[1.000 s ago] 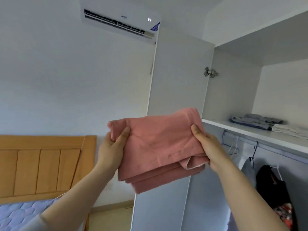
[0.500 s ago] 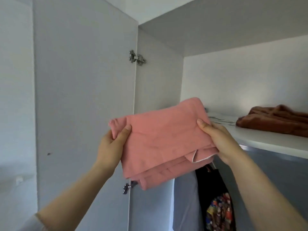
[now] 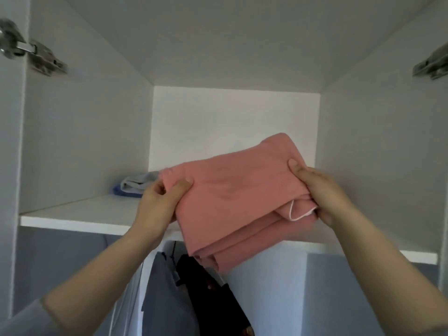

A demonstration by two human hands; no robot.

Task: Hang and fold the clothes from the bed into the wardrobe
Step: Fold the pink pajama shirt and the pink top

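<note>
The folded pink garment [image 3: 237,197] is held at the front edge of the wardrobe shelf [image 3: 80,214]; whether it touches the shelf cannot be told. Its left side is gripped by the left hand [image 3: 157,204], and its right side is gripped by the right hand [image 3: 322,192], each with the thumb on top. A grey and blue folded pile [image 3: 135,184] is seen near the back left corner of the shelf.

The white shelf [image 3: 80,214] bears what looks like folded grey-blue clothing [image 3: 135,185].
</note>
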